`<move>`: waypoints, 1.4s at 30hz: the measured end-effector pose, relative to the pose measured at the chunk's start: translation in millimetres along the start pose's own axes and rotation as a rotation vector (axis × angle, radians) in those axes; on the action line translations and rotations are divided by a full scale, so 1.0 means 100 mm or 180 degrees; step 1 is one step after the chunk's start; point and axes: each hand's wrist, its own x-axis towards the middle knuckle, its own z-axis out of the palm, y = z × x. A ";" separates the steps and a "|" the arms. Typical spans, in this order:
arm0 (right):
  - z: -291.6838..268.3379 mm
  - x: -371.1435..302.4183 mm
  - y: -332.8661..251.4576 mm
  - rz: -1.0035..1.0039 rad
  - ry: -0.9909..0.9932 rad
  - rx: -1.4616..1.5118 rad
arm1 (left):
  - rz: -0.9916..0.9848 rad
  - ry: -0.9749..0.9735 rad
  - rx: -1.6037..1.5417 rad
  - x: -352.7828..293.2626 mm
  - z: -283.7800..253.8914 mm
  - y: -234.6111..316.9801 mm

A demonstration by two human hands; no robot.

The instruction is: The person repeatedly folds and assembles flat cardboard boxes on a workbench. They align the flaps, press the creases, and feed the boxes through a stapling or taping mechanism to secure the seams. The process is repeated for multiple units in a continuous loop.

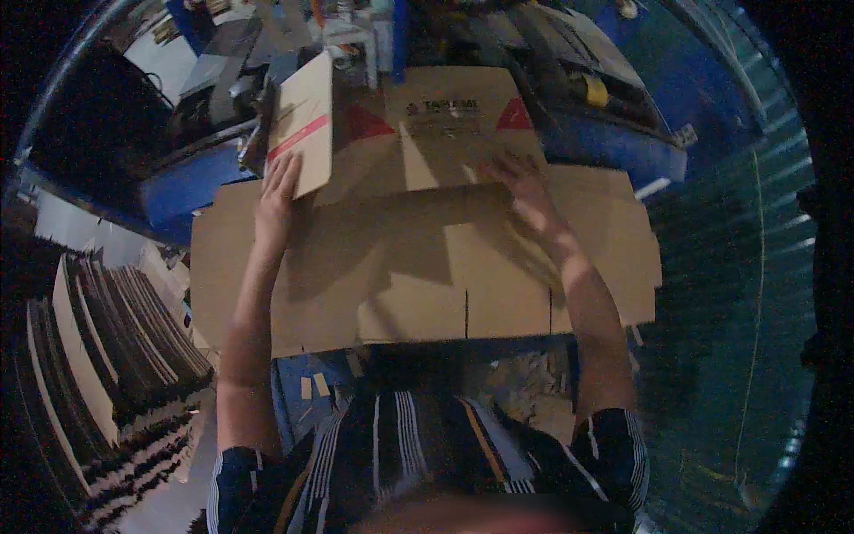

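Observation:
A printed brown cardboard box blank (pixel 445 98) with red marks lies in front of me, and its left panel (pixel 307 107) with a red stripe stands folded up. My left hand (pixel 281 182) rests its stretched fingers against the lower part of that raised panel; its thumb is hard to make out. On the right, my right hand (pixel 525 189) lies with fingers spread on the blank near its near edge. Beneath both arms spreads a larger plain cardboard sheet (pixel 409 303) with slots cut along its near edge.
Blue machinery (pixel 614 156) stands behind the cardboard on both sides. At the lower left are stacked cardboard sheets (pixel 107 320) on edge. Cardboard scraps (pixel 534 387) lie below the sheet's near edge. A green corrugated wall (pixel 729 311) runs along the right.

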 end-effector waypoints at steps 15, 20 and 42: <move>-0.50 -1.68 0.01 0.2154 0.0523 -0.0073 | -0.1824 -0.0831 0.1297 -1.30 -1.05 -0.22; -0.39 -2.98 -0.39 0.3280 0.0798 -0.1109 | -0.3037 -0.1020 0.0054 -2.23 -1.58 -0.49; -0.60 -2.00 -1.57 0.1600 0.0306 0.1692 | -0.2245 0.0561 -0.2129 -1.98 -1.56 0.46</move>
